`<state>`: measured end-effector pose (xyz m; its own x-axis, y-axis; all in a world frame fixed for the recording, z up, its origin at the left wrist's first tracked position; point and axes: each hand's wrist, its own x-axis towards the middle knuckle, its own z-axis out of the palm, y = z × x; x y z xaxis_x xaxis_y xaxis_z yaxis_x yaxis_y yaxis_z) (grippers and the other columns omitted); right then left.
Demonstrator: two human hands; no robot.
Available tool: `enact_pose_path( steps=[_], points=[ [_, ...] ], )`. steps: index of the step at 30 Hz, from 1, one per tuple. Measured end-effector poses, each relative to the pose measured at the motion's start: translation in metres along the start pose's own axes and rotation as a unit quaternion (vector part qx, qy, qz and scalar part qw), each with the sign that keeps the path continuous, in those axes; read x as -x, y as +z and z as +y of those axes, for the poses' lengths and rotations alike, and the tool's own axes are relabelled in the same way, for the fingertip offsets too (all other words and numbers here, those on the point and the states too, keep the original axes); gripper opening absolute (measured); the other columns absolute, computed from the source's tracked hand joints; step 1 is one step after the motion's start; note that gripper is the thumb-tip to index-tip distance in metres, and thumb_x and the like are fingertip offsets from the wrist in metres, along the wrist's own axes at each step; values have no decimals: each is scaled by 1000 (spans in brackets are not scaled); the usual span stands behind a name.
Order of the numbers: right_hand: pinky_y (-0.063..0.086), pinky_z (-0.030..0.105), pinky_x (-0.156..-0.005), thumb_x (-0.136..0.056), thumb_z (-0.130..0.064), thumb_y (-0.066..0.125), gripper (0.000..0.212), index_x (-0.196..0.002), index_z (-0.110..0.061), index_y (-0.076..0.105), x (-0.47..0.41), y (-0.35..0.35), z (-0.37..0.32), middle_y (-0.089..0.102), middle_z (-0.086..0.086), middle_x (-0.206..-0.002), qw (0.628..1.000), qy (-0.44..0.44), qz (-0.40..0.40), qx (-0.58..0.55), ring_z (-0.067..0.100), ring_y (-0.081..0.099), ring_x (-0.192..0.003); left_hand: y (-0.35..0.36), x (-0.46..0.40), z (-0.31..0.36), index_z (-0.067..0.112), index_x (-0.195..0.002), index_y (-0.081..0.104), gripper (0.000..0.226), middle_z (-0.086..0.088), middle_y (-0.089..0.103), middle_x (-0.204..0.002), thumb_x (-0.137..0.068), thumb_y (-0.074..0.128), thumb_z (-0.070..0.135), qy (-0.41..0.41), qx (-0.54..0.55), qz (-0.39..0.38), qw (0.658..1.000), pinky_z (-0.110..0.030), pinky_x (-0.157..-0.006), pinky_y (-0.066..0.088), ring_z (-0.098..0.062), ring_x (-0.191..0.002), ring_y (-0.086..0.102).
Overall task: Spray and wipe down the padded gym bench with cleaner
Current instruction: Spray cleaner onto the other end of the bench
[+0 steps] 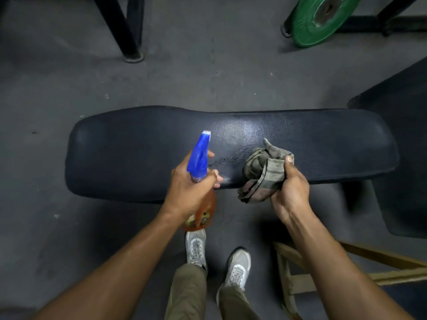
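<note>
A long padded table (143,155), upholstered in dark navy vinyl with rounded ends, is seen lying crosswise in the head view, set on a grey, scuffed rubber floor (57,88). A pale sheen and fine wet streaks are seen on the vinyl near its middle, between the two hands.

A spray bottle (199,158) is held in the left hand (188,192): the fingers of the left grip are curled round the neck below the blue trigger head, with one finger lying at the front of the trigger. The white-tipped nozzle is pointed away from the person, over the pad, and the orange body of the bottle hangs below the hand, in front of the table's near edge.

A bunched, faded green-grey cloth (265,172) is clutched in the right hand (291,190), the right grip closed on it with the thumb pressed against its upper folds. The cloth is held over the near edge of the pad; whether it touches the vinyl cannot be told.

Beyond the table, a black frame leg (120,28) with a rubber foot stands at the upper left, and a green weight plate (323,17) is propped on edge at the upper right. Another dark pad (397,144) is seen at the right edge, with a wooden frame (360,269) below it. Pale sneakers (238,266) and olive trousers are seen at the bottom.
</note>
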<state>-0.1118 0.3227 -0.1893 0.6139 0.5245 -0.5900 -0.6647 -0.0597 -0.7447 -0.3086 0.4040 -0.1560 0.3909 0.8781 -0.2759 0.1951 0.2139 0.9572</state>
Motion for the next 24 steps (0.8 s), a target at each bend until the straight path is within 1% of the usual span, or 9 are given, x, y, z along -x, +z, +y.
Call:
enact_pose_path(
  steps=[3,6,9,12,15,17,19,22,24],
  points=[
    [61,33,-77,-111,-32,38,47,-133,-4,68,8,-6,-9,70,24,-124,1000,0,-22,16,24,72,-95,-2,18,-4,30,-104,65,24,-14,72,-67,-88,80,20,-18,-43,33,998,-31,-69,57,-21,-63,76],
    [60,34,-73,-111,-32,36,47,-134,-5,67,12,-9,-16,72,17,-111,999,-2,-43,24,21,72,-86,-2,33,-6,32,-99,65,35,2,68,-64,-76,82,51,-41,-69,39,996,-44,-75,61,-26,-64,78],
    [61,31,-67,-111,-30,38,46,-133,-3,67,15,-10,-18,76,11,-101,999,3,-35,34,18,74,-81,-2,39,-11,30,-97,62,41,1,69,-63,-75,78,62,-47,-84,51,994,-51,-81,63,-26,-64,77],
    [61,29,-68,-112,-30,39,45,-133,-2,67,13,-12,-14,76,19,-114,998,5,-32,51,19,75,-88,-2,43,-18,23,-90,61,38,-6,70,-63,-85,74,59,-48,-98,63,992,-51,-83,60,-25,-65,76],
    [61,31,-65,-112,-29,35,47,-135,-2,66,11,-12,-1,72,21,-114,998,20,-39,52,21,73,-86,-1,43,-27,18,-88,60,25,-8,70,-66,-94,76,37,-59,-138,75,986,-39,-75,59,-14,-62,74],
    [63,38,-75,-112,-30,35,48,-136,-2,65,11,-9,8,69,23,-115,998,22,-29,53,23,71,-89,-2,43,-34,20,-90,62,14,-6,72,-67,-94,73,26,-71,-163,74,981,-36,-75,59,-10,-62,73],
    [58,48,-99,-111,-32,36,49,-137,-2,64,11,-9,15,66,27,-126,998,26,-19,49,30,67,-101,-4,42,-40,25,-96,65,12,-1,75,-69,-88,69,33,-94,-165,60,980,-40,-81,62,-11,-66,76],
    [62,45,-85,-110,-33,40,48,-137,1,62,9,-12,19,63,31,-134,998,35,0,44,36,64,-108,-5,40,-47,31,-105,63,26,4,78,-77,-83,65,46,-115,-184,21,976,-48,-80,65,-10,-74,79],
    [61,44,-88,-110,-31,40,48,-135,1,64,8,-13,18,64,32,-133,998,28,-2,49,35,66,-107,-2,37,-48,31,-102,61,22,8,78,-75,-86,66,45,-118,-214,1,970,-46,-82,64,-8,-74,78]
  ],
)
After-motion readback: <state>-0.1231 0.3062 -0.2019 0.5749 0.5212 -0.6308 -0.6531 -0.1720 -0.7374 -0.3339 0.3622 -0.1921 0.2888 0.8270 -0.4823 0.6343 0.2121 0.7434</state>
